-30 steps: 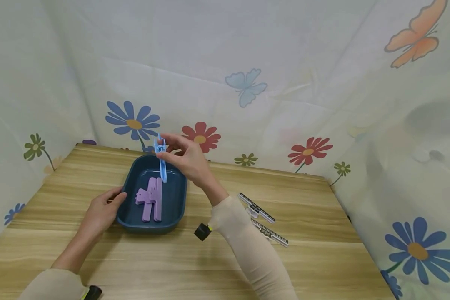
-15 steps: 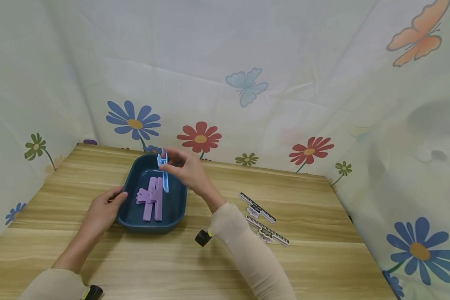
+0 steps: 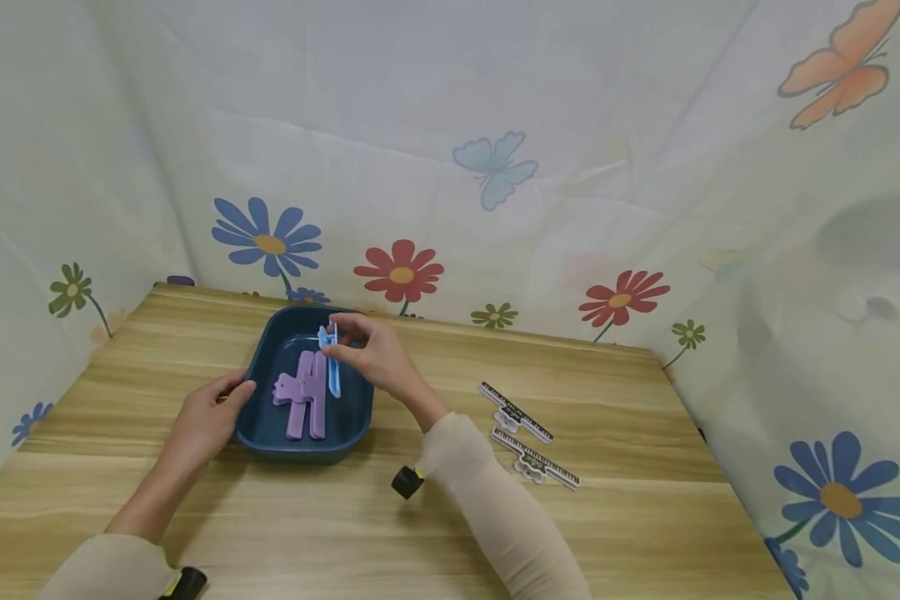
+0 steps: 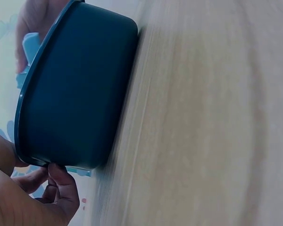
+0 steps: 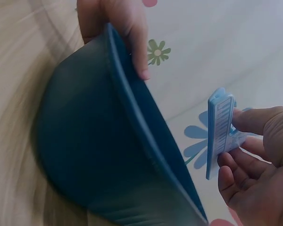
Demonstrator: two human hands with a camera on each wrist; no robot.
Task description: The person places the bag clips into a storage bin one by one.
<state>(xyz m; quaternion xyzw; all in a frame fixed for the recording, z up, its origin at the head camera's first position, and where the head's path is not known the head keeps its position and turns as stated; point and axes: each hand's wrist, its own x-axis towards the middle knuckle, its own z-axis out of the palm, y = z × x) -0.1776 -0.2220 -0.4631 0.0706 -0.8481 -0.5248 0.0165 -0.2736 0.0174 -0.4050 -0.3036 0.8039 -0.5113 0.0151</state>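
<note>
Pinching a blue clip (image 3: 333, 375) with the right hand (image 3: 378, 354), over a dark basin (image 3: 300, 455), toward one o'clock from purple clips (image 3: 317, 404) inside; gripping the basin at nine o'clock with the left hand (image 3: 208, 417).

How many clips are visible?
5: pale blue plastic clip in right hand; two purple clips in dark blue rectangular tub; two black-and-white clips on wooden table. Others may hide.
</note>
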